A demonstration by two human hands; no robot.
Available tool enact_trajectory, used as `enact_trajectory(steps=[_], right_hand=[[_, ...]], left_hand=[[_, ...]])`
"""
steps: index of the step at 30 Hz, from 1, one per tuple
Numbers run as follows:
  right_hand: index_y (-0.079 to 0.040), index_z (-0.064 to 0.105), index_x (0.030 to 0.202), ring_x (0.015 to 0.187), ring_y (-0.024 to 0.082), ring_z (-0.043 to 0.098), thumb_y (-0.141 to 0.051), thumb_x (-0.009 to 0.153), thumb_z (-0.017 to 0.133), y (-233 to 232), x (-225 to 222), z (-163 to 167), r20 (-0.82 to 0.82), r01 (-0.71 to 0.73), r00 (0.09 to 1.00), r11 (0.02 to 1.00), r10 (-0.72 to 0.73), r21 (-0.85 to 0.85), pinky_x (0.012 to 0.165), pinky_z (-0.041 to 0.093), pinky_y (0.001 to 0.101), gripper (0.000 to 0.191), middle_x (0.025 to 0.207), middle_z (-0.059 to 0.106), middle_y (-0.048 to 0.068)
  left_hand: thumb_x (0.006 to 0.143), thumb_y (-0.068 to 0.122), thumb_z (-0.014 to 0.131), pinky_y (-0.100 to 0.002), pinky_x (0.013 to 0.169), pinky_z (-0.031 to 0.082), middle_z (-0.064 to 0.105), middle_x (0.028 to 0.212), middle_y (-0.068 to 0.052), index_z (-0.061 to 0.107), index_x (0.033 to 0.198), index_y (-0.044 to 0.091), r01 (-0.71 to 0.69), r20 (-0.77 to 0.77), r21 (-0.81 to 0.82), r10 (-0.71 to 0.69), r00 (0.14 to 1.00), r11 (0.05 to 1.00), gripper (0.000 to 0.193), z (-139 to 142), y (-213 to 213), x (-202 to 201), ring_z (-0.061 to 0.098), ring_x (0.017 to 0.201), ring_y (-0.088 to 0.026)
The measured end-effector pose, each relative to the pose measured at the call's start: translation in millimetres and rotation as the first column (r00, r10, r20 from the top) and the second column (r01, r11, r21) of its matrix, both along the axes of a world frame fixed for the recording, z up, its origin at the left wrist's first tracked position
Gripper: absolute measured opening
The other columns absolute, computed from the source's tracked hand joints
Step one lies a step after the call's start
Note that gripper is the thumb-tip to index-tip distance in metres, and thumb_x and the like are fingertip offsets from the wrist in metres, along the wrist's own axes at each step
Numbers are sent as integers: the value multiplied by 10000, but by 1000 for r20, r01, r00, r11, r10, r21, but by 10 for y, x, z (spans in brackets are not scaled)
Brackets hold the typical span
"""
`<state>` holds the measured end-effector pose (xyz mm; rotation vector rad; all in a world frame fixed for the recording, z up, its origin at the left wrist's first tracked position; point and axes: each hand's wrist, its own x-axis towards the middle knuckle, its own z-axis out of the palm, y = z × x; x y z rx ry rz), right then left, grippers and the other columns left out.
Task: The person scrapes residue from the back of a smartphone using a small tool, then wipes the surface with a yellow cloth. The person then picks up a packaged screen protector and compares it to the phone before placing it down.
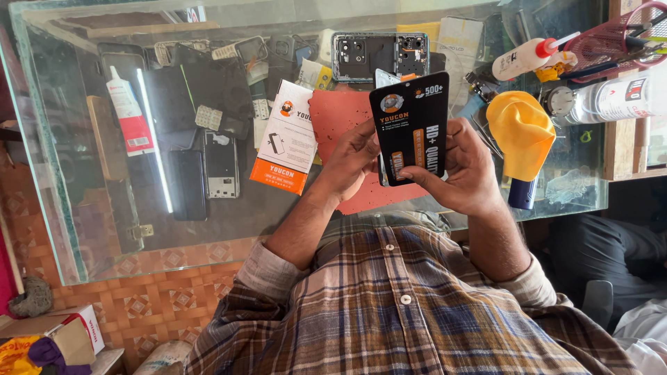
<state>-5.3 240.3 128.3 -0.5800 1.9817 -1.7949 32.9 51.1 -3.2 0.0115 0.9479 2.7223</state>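
Both my hands hold a flat black phone screen panel (410, 125) with orange and white stickers on it, upright above a red mat (337, 114) on the glass table (83, 229). My left hand (351, 163) grips its left edge. My right hand (462, 170) wraps its right side, thumb across the lower front. A thin clear sheet edge shows behind the panel at its top left.
A white and orange box (286, 139) lies left of the mat. Phone frames and back covers (379, 55) litter the far side, a glue tube (128, 114) at left. Right: a yellow-capped bottle (522, 139), a white glue bottle (528, 57), a spray can (615, 101), a red basket (611, 38).
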Motion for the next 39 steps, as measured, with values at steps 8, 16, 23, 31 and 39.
enact_trajectory(steps=[8,16,23,31,39], right_hand=[[29,461,1272,1137,174,713,109,869,791,-46,1,31,23,0,1000,999,1,-34,996,614,328,527,1209,685,145],[30,438,1326,1190,203,700,109,878,777,-95,-35,-23,110,27,994,990,-12,-137,1041,606,354,567,1291,660,177],[22,436,1340,1200,208,694,100,876,770,-108,-39,-53,171,28,985,982,5,-188,1055,600,370,577,1302,651,180],[8,444,1328,1191,195,692,87,883,797,-97,-39,-127,187,105,980,978,-72,-177,1043,595,349,573,1277,661,169],[16,461,1329,1131,189,708,64,879,791,-110,-13,-131,254,147,962,975,-102,-167,1008,602,337,560,1214,689,152]], left_hand=[[987,386,690,-333,861,626,609,1418,51,472,1512,128,-23,-38,-20,22,999,1000,623,80,-2,-17,646,1188,-105],[1094,401,597,-300,806,606,671,1306,-61,538,1525,65,11,-4,-37,-11,1000,999,550,84,-10,4,665,1132,-122],[1050,364,633,-295,818,608,627,1363,-19,499,1510,94,3,-11,-24,-3,1000,1000,551,162,6,-29,653,1138,-106],[1057,419,653,-314,822,608,694,1238,-41,552,1469,85,-4,11,9,4,1000,1000,540,98,35,-26,677,1092,-118],[1043,414,662,-304,816,616,670,1285,-30,542,1468,86,-5,1,32,5,1000,999,550,147,44,-19,674,1112,-110]])
